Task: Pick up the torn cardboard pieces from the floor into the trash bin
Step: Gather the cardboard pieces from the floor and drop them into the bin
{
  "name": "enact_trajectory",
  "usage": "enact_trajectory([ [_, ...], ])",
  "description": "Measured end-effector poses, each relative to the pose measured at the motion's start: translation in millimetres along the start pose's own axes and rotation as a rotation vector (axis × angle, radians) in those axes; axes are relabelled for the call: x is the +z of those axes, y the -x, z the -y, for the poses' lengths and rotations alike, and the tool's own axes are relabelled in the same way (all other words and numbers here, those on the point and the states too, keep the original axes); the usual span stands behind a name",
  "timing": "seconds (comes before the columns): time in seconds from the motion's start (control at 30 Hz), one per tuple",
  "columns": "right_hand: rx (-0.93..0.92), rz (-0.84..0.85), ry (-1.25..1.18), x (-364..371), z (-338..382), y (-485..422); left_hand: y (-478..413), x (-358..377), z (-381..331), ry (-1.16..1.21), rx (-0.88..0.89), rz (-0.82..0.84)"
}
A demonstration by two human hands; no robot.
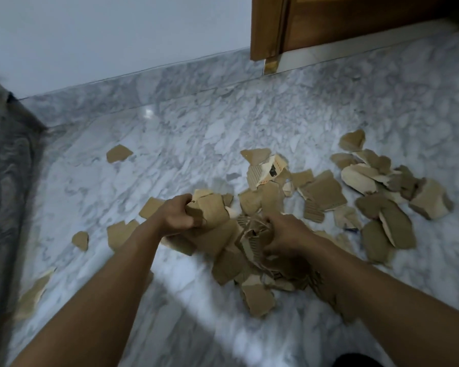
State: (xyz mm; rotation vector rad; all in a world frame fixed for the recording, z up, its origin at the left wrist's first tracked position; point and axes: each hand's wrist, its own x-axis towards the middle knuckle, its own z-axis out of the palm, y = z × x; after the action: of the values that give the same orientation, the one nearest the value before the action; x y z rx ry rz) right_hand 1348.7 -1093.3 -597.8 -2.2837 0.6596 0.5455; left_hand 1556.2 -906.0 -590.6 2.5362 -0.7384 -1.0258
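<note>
A polished floor of white marble with grey veins fills most of the frame. A pale, plain wall occupies the upper left, edged below by a marble skirting. At the upper right stands a brown wooden door above a light threshold strip. A small glare shines on the floor left of centre. A blurred dark grey patterned surface runs down the left edge.

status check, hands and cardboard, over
Left hand and right hand each gripping a bunch of torn cardboard pieces. Many more scattered on the marble floor, strays far left. No trash bin in view; nothing in the way.
</note>
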Motion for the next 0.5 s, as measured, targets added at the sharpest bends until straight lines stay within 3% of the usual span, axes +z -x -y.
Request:
enact_trajectory([
  [0.17, 0.06, 0.061, -0.309, -27.2, -11.5, 22.0, 15.8, -14.9, 7.4, 0.337, 0.076, -0.036],
  [0.37, 0.096, -0.012, -0.749, -35.1, -13.1, 59.7, 15.2, -15.4, -10.4, 0.386, 0.172, 0.023],
  [0.5, 0.184, -0.194, -1.015, -37.6, -17.0, 81.9, 17.0, -6.9, -40.5, 0.292, 0.264, -0.019],
])
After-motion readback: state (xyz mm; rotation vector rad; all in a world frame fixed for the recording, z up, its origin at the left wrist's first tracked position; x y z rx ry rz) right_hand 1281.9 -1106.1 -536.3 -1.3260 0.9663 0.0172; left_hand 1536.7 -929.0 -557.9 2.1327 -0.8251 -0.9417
